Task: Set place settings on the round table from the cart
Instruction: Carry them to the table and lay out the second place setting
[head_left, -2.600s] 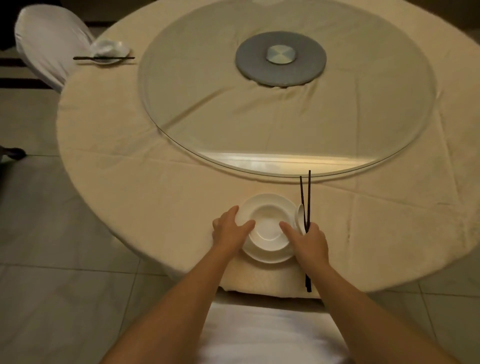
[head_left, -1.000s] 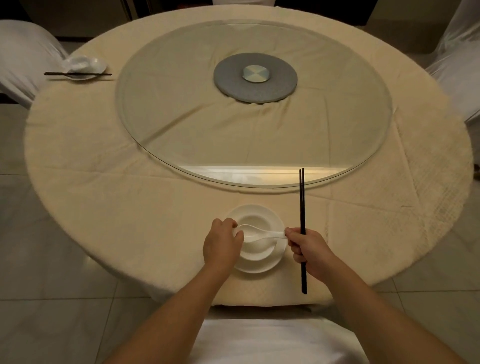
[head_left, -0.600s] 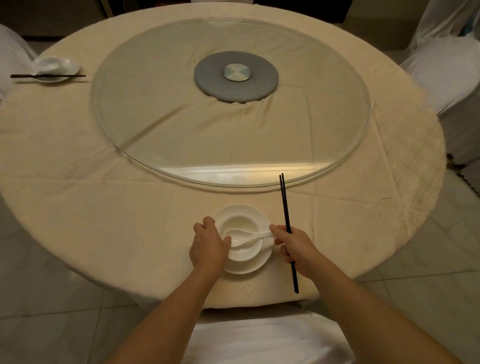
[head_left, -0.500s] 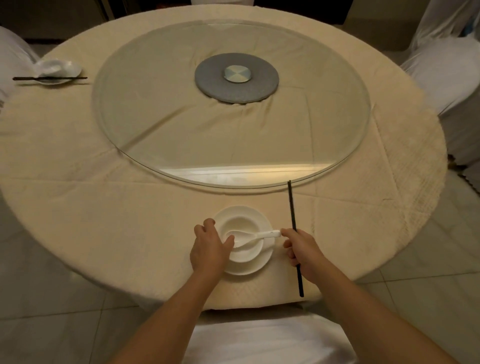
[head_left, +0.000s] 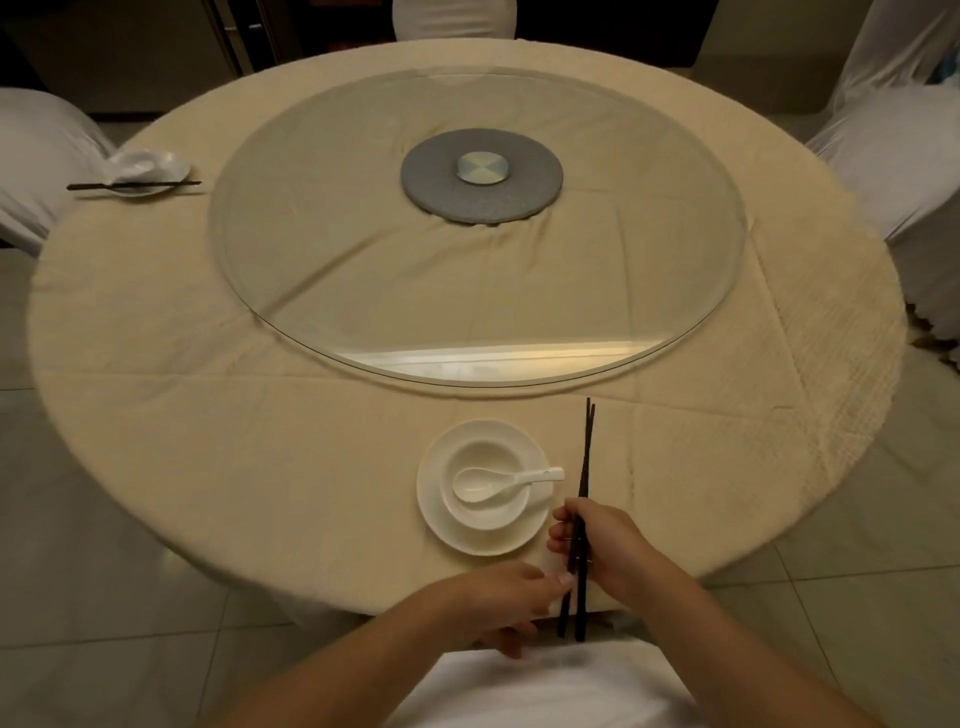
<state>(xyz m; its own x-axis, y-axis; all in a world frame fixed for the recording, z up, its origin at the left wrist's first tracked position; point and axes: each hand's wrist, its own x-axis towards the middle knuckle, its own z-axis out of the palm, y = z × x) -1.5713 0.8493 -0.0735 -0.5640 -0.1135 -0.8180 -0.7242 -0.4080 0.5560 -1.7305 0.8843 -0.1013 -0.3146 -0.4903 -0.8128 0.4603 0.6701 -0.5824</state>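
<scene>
We see two bare forearms, no sleeves, no watch or rings — the left hand (head_left: 498, 597) and right hand (head_left: 602, 545) ungloved.

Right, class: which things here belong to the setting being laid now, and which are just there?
In use: chopsticks, held by right hand, left hand at their ends; plate; bowl; spoon.

Just there: turntable; far setting; chairs.

Glossy white ceramic bowl (head_left: 487, 483); matt cloth tablecloth (head_left: 260, 441); clear glass turntable (head_left: 363, 291).
</scene>
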